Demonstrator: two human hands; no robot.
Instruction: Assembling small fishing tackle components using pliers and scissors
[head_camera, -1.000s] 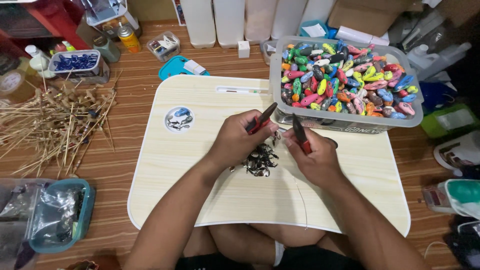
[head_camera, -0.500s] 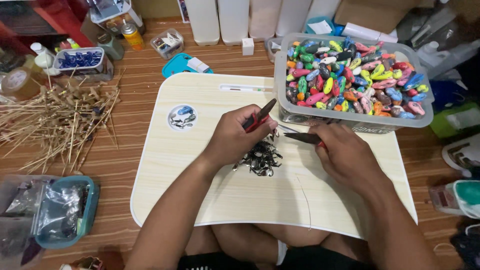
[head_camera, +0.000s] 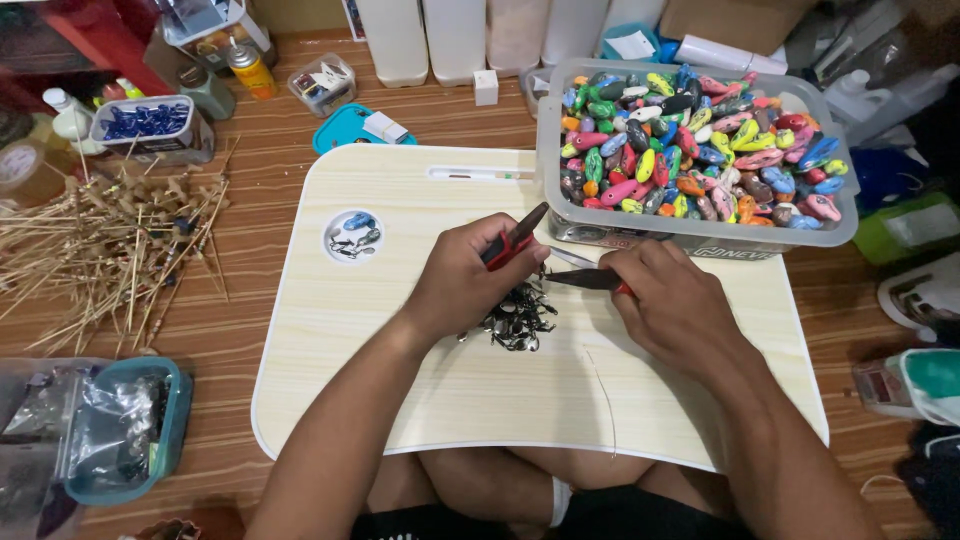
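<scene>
Left hand fisted, grip closed on red-handled pliers; the handles stick up and away from the person, the jaw end is buried under the fingers. Right hand also curled, grip closed on a second pair of pliers; the dark nose points left toward the left hand, only a sliver of red handle shows at the knuckles. The two tools meet in the gap between the hands. Whatever sits between the tips is too small to make out.

Just below that gap, a pile of small dark metal parts lies near the middle of the bench, a pale wood-grain lap board. Both forearms come in from the near edge, angled inward; elbows cut off by the frame.

Outward: a round recess near the bench's far-left corner holds a few small bits, one blue. A clear plastic tub of multicoloured lure-shaped pieces sits on the far-right corner, overhanging the edge. On the floor left of the bench, a heap of thin bamboo sticks; near the near-left corner, a teal-rimmed box, contents unclear behind plastic.
</scene>
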